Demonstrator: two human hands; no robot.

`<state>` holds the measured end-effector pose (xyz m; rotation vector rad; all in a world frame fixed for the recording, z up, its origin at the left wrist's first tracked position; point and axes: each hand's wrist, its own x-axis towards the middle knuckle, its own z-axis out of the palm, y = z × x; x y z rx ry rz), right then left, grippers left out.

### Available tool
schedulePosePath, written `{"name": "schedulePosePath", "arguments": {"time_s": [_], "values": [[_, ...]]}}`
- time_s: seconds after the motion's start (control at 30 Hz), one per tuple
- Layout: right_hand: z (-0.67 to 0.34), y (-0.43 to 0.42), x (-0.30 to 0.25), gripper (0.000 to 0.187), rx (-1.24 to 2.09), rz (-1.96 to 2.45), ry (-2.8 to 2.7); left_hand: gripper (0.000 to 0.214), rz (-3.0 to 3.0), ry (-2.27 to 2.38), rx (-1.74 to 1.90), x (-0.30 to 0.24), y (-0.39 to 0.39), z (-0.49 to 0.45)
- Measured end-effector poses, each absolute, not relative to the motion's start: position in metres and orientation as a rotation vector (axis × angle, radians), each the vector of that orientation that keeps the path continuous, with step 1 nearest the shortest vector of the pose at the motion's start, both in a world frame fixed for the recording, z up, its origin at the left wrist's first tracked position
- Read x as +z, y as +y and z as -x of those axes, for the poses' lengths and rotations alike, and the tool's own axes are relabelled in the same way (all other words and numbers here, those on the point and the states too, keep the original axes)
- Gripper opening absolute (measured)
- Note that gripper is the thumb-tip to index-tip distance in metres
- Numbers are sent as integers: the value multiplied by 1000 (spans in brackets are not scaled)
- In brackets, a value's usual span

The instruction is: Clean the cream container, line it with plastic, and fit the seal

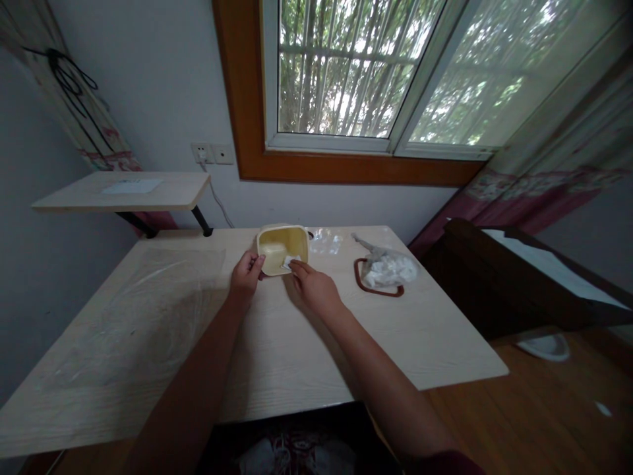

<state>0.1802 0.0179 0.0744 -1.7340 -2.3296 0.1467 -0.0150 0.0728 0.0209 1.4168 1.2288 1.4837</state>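
A pale yellow square container (277, 241) stands tilted toward me on the light wooden table (148, 330). My left hand (246, 274) grips its left rim, fingers curled round the edge. My right hand (312, 285) reaches over the right rim, with the fingertips pinching a small white piece (291, 261) inside the container. What the white piece is I cannot make out.
A clear plastic bag of white stuff (388, 267) lies on a brown ring-shaped thing (363, 285) to the right. A raised shelf (123, 191) with a paper is at the back left. A dark wooden piece of furniture (494, 277) stands to the right of the table.
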Motion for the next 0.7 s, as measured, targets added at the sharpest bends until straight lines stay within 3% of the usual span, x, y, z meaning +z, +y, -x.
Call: {"name": "schedulePosePath", "arguments": {"time_s": [0.43, 0.7], "values": [[-149, 4, 73, 47, 214, 1504, -2355, 37, -1300, 1139, 1494, 16, 77, 14], [-163, 10, 74, 44, 171, 1644, -2288, 37, -1288, 1121, 1504, 21, 75, 13]]}}
